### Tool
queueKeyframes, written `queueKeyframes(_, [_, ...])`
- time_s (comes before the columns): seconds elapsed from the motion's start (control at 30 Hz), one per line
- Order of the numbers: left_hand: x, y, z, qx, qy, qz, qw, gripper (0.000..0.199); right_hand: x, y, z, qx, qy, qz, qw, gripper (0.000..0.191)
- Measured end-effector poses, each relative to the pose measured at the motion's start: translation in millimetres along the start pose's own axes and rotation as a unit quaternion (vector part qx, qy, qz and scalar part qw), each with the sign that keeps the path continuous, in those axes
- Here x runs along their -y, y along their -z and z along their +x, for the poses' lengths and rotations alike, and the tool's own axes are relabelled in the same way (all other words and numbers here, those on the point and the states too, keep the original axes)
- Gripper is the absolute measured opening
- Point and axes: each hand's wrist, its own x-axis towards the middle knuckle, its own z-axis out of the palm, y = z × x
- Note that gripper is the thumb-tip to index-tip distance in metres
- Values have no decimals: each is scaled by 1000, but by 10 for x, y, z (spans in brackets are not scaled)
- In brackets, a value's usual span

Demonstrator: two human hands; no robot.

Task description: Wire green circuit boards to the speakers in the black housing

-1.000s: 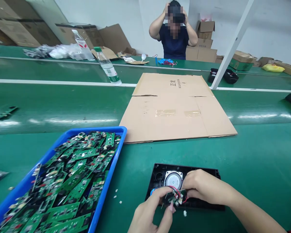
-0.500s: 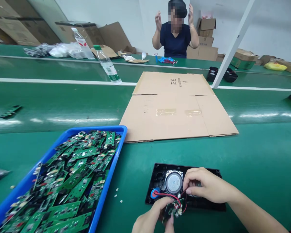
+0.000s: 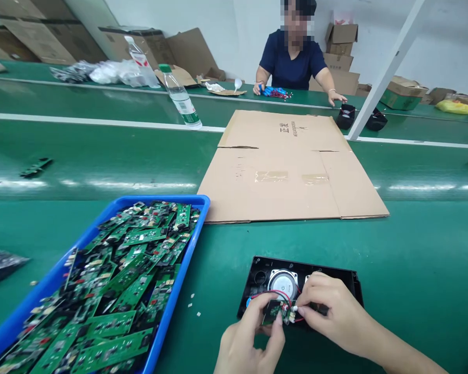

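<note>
Between the thumb and fingers of my left hand [image 3: 253,335] is a small green circuit board [image 3: 273,310], raised over the near edge of a black speaker housing [image 3: 253,267]. My right hand [image 3: 333,309] pinches a small white wire connector [image 3: 295,308] at the board's right end. Red and black wires [image 3: 283,294] loop from the board back into the housing. A round silver-backed speaker [image 3: 284,283] sits inside it; a second one is mostly hidden behind my right hand. Just left of the board, a bit of a blue part [image 3: 248,302] shows.
A blue tray [image 3: 182,289] heaped with circuit boards stands at left. Flattened cardboard [image 3: 292,195] lies beyond the housing. Farther back are a water bottle [image 3: 182,101], a white post [image 3: 390,67] and a co-worker [image 3: 294,59] at the far bench. One loose board [image 3: 37,167] lies at far left.
My right hand has brought the connector to the board's end, and my left hand has lifted and levelled the board. The co-worker's hands have come down to the bench. The view has shifted slightly.
</note>
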Motion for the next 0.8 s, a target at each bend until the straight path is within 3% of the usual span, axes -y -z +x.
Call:
queueKeyframes(0.1, [41,-28,18,-7,-28,39,999,18,-30,-73,-20,-36,57,-77,995,19])
queueKeyframes(0.33, [73,-25,57,-2,-106,107,989,20,-34,-104,-17,-39,107,-196,974,26])
queueKeyframes(0.67, [72,-29,63,63,-77,60,993,26,-18,-174,11,-75,200,-330,919,34])
queueKeyframes(0.8, [73,53,95,111,-74,15,991,27,-36,-154,-18,-72,193,-314,927,34])
